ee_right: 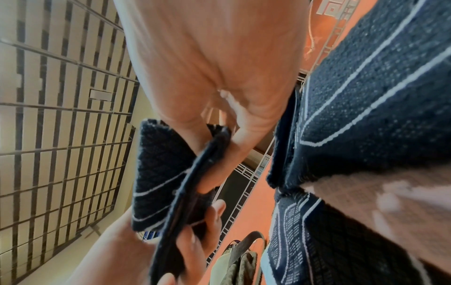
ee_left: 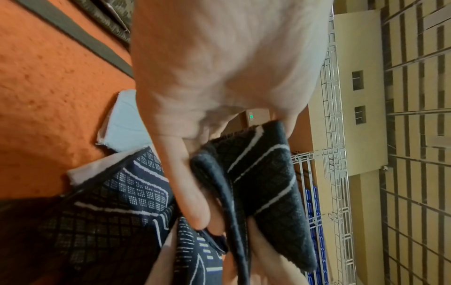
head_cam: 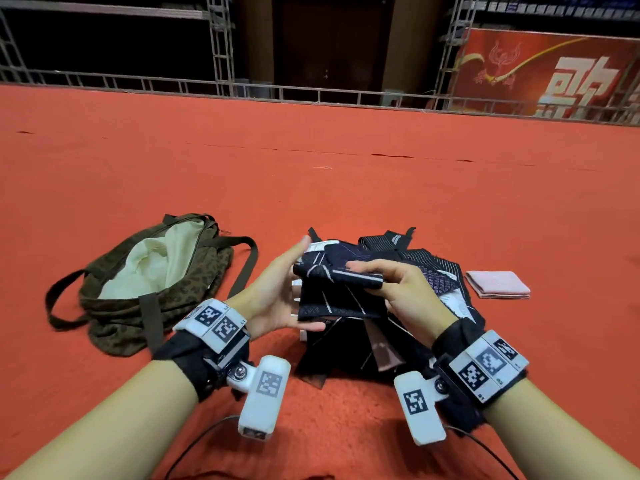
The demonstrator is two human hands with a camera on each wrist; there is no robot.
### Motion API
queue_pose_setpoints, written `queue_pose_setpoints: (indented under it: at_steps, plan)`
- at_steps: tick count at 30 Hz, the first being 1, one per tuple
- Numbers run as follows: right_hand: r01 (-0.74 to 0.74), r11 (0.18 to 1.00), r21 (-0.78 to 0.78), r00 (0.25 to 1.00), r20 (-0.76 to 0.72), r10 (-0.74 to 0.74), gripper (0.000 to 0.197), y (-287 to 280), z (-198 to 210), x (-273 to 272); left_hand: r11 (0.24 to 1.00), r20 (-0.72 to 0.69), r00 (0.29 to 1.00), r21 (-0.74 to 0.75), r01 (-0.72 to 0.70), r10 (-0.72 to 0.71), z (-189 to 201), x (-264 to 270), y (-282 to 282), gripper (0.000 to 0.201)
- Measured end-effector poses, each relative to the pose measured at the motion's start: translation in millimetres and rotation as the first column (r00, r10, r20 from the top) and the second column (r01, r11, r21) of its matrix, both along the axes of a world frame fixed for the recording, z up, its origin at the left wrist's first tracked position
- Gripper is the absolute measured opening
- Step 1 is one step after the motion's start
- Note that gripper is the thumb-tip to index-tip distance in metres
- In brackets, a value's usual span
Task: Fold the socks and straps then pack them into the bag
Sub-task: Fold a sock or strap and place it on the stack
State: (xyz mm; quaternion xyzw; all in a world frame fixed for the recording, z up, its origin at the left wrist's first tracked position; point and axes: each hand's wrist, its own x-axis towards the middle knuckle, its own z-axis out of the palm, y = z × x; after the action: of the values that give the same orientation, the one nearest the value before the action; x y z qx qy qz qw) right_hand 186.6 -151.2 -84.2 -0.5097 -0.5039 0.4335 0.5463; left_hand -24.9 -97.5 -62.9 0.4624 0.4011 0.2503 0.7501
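Gripping a folded dark strap point(head_cam: 341, 276), right hand point(head_cam: 398, 289) curled, left hand point(head_cam: 277, 292) flat against it.

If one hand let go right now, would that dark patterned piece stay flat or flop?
Probably flop: the dark patterned piece bends double between the left hand and right hand. Likely light, since a finger pinch holds it up.
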Motion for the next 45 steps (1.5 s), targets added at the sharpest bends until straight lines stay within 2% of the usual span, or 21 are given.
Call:
queue_pose_setpoints:
  at_steps: [2,3,6,8,11,13,15,17,19,21,23,25,28,32,34,38,41,45]
  plan:
    - [-0.023,0.999,-0.029,1.000,0.010,0.023,0.042,-1,4,0,0.999,-0.021,0.999,0.022,-0.036,0.037,-1,4,-3,0.027]
    - [-0.037,0.998,-0.057,0.999,-0.039,0.035,0.043,-2,5,-1,0.997,-0.020,0.998,0.042,-0.061,0.061,-3,7,-2,0.021]
    - [-0.047,0.990,-0.134,0.960,-0.280,0.008,0.047,-3,10,0,0.981,-0.015,0.990,0.134,-0.140,0.144,-8,14,1,0.021]
    - [-0.027,0.974,-0.227,0.931,-0.359,-0.058,0.036,-3,12,2,0.965,-0.024,0.985,0.206,-0.160,0.168,-10,17,2,0.022]
    - [-0.062,0.927,-0.370,0.956,-0.289,-0.051,0.048,-2,13,8,0.938,-0.020,0.980,0.295,-0.182,0.196,-9,25,3,0.028]
    - [-0.079,0.919,-0.387,0.961,-0.275,-0.033,0.041,-2,14,11,0.914,-0.019,0.976,0.353,-0.198,0.219,-6,32,2,0.023]
    - [-0.047,0.932,-0.359,0.958,-0.279,-0.059,0.025,-3,15,16,0.889,-0.037,0.968,0.406,-0.212,0.248,-2,40,2,0.021]
    - [0.023,0.957,-0.289,0.980,-0.181,-0.078,0.017,-3,14,25,0.865,-0.078,0.963,0.463,-0.194,0.258,-2,51,3,0.025]
    - [0.095,0.972,-0.217,0.992,-0.062,-0.111,0.020,-4,15,35,0.861,-0.116,0.961,0.480,-0.167,0.251,-1,65,3,0.035]
    - [0.138,0.970,-0.198,0.989,-0.027,-0.146,0.024,-6,18,48,0.876,-0.141,0.961,0.458,-0.151,0.239,3,82,6,0.043]
    - [0.176,0.962,-0.208,0.981,-0.044,-0.189,0.027,-8,22,66,0.896,-0.195,0.962,0.435,-0.091,0.193,9,100,12,0.041]
    - [0.234,0.947,-0.220,0.960,-0.099,-0.261,0.024,-13,27,87,0.913,-0.229,0.965,0.406,-0.027,0.130,17,123,15,0.030]
    - [0.278,0.921,-0.274,0.919,-0.204,-0.338,0.022,-19,32,121,0.940,-0.113,0.989,0.337,-0.056,0.099,26,158,17,0.020]
    - [0.355,0.903,-0.243,0.858,-0.298,-0.418,0.024,-24,31,179,0.936,-0.082,0.988,0.338,-0.095,0.129,27,218,15,0.030]
    - [0.457,0.864,-0.210,0.831,-0.246,-0.499,0.033,-20,28,206,0.943,-0.136,0.987,0.330,-0.038,0.088,22,250,23,0.030]
    - [0.592,0.787,-0.174,0.798,-0.008,-0.603,0.022,-13,23,262,0.941,-0.280,0.958,0.301,0.153,-0.066,20,315,40,0.010]
    - [0.625,0.770,-0.126,0.779,0.166,-0.605,0.021,-4,12,298,0.931,-0.374,0.908,0.223,0.288,-0.191,19,354,45,0.016]
    - [0.687,0.723,-0.072,0.690,0.378,-0.617,0.024,11,-12,332,0.912,-0.484,0.857,0.248,0.328,-0.177,-1,398,54,0.038]
